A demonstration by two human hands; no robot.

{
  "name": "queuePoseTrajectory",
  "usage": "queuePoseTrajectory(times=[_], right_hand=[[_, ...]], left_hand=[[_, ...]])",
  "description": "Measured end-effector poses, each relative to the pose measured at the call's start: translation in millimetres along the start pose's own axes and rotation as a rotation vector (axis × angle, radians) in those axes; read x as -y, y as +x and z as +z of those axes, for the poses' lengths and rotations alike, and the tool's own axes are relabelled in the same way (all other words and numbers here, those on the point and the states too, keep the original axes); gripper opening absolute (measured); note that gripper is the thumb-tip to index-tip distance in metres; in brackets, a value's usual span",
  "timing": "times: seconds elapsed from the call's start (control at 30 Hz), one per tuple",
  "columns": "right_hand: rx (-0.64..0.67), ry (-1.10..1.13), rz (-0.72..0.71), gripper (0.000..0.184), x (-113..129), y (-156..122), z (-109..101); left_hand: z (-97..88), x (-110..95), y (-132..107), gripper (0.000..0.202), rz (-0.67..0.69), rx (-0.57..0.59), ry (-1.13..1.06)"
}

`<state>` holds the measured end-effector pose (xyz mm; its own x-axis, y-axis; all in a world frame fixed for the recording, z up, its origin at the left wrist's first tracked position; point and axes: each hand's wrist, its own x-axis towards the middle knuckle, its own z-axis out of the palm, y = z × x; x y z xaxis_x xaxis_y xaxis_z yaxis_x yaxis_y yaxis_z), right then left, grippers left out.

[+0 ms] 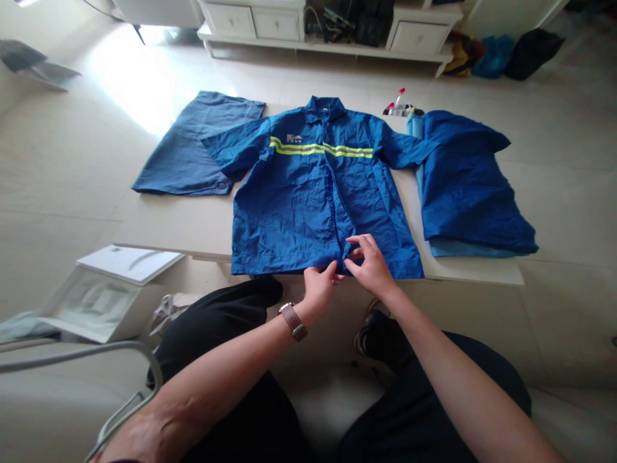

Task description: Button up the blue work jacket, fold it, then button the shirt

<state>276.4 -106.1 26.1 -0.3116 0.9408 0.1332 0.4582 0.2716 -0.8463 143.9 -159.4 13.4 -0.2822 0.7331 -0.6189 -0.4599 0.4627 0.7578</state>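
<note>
A blue work shirt with a yellow reflective stripe across the chest lies flat, front up, on a low white table, its collar at the far side. My left hand, with a brown watch strap on the wrist, pinches the shirt's bottom hem at the front placket. My right hand is right beside it, fingers curled and pinching the other edge of the placket near the hem.
A darker blue garment lies on the table's left end. A second blue garment is piled on the right end. Small bottles stand at the far edge. A white box sits on the floor at left. White drawers stand behind.
</note>
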Motion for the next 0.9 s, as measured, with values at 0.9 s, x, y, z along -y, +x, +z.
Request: queuePoseTrajectory(times=[0.9], right_hand=[[-0.002, -0.1, -0.052, 0.01, 6, -4, 1]], left_hand=[[1.8, -8, -4, 0.016, 0.2, 0.066, 0.249]])
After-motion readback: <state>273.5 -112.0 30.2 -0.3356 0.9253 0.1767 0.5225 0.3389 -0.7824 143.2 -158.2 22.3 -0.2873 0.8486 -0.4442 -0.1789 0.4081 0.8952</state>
